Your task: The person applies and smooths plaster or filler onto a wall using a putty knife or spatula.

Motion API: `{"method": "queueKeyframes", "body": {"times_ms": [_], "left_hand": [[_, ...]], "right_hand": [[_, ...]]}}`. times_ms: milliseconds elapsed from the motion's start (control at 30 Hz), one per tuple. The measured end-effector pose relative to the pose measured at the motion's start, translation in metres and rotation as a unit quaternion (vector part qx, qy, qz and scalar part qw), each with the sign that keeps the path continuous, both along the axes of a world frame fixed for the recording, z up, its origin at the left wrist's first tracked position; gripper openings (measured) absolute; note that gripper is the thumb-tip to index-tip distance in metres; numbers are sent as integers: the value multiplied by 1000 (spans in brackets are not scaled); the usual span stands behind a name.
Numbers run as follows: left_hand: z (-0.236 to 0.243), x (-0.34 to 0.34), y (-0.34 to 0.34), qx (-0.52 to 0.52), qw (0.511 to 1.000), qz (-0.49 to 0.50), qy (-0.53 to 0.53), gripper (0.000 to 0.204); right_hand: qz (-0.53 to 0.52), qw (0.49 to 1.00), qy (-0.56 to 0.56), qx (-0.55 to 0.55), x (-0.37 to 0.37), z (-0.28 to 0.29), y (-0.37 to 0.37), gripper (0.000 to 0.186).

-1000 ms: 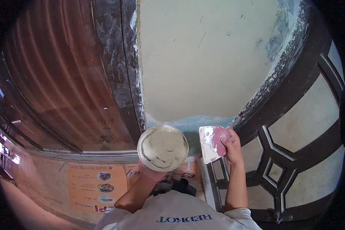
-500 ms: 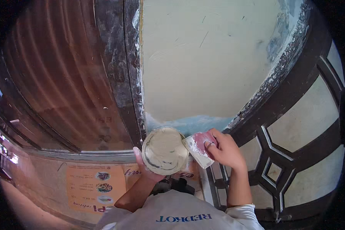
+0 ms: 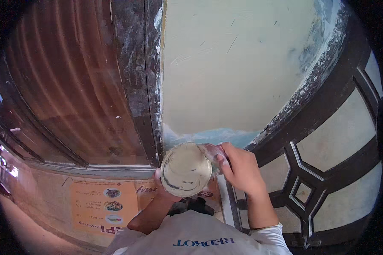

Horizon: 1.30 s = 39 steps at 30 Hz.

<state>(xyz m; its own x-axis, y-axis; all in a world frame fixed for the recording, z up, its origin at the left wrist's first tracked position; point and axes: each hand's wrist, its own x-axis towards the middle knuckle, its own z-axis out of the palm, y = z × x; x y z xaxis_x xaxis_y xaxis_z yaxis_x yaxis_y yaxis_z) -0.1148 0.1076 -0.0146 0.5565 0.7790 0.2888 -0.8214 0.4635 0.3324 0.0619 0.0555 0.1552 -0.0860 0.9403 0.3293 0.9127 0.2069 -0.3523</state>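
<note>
A round, shallow tub (image 3: 163, 177) of cream-coloured putty (image 3: 186, 165) rests in my left hand (image 3: 166, 190), whose fingers curl round its side from below. Grey streaks mark the putty near the lower rim. My right hand (image 3: 241, 166) grips a pink putty scraper (image 3: 215, 150) between thumb and fingers at the tub's right edge. The scraper is seen nearly edge-on and seems to meet the rim; most of its blade is hidden. Beyond both hands stands a wall panel (image 3: 230, 80) coated in cream putty, with scattered dark scratches.
A blue unputtied strip (image 3: 225, 136) runs along the panel's bottom. Dark, putty-smeared wooden frames (image 3: 134, 68) flank it. At left is a glass pane (image 3: 72, 93) with brown curtain folds behind; below hangs an orange poster (image 3: 93, 208). A dark lattice door (image 3: 327, 140) stands at right.
The scraper has turned from showing its broad face to nearly edge-on, and my right hand has moved in against the tub. The tub has shifted slightly right.
</note>
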Motion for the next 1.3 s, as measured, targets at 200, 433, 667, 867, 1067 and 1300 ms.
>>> {"method": "queueKeyframes", "body": {"times_ms": [200, 433, 667, 867, 1067, 1300], "left_hand": [[5, 1, -3, -30, 999, -17, 25, 101], [10, 0, -5, -57, 996, -50, 38, 91], [-6, 7, -9, -138, 982, -101, -74, 83], [12, 0, -6, -148, 987, -60, -28, 83], [25, -14, 9, -165, 981, -48, -89, 79], [21, -16, 10, -156, 961, -54, -222, 77]], "right_hand": [[61, 998, -5, 12, -3, -2, 9, 24], [112, 993, -27, -18, -11, -4, 13, 35], [186, 978, -81, -51, -20, -2, 11, 38], [180, 976, -111, -55, -9, 9, 1, 39], [157, 979, -121, 37, 9, -29, 12, 40], [189, 980, -11, 65, 27, -60, 18, 47]]}}
